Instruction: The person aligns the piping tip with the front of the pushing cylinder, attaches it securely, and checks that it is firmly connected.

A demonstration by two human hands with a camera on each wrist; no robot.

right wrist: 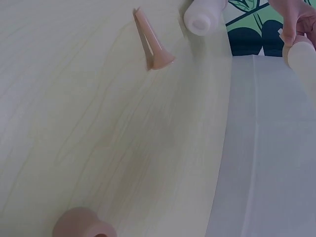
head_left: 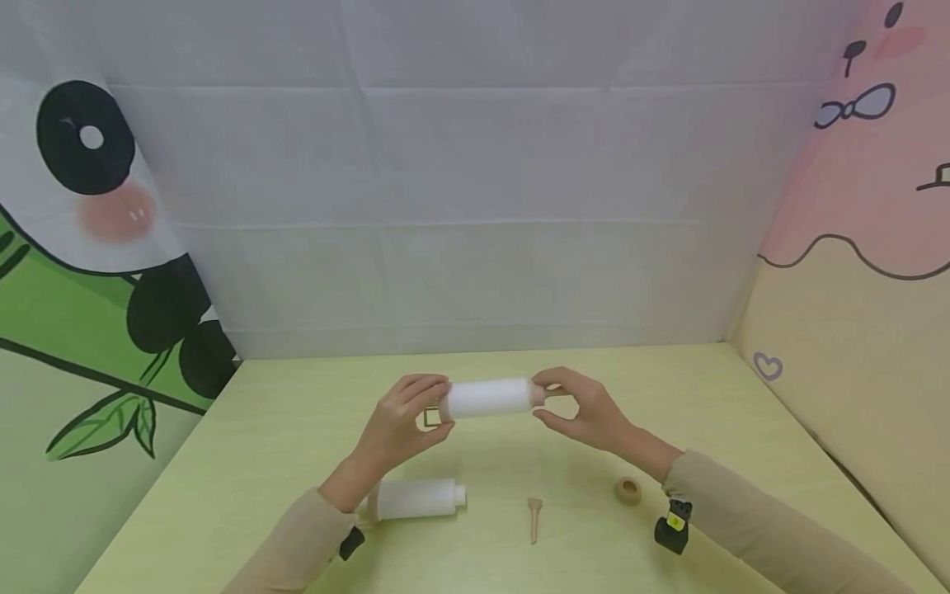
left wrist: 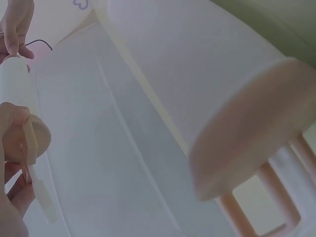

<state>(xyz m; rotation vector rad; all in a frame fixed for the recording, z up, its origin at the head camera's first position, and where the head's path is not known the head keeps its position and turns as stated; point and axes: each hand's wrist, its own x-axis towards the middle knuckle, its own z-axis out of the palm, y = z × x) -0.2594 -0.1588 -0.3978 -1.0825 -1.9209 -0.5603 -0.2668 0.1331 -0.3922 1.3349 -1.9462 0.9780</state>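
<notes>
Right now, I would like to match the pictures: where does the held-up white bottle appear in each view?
Head: just below the picture's middle, the white bottle lies nearly level.
Left wrist: at the left edge, the white bottle is above mid-height.
Right wrist: at the upper right edge, the white bottle is cut off.
Shared landmark: the left hand, at one end of it.
</notes>
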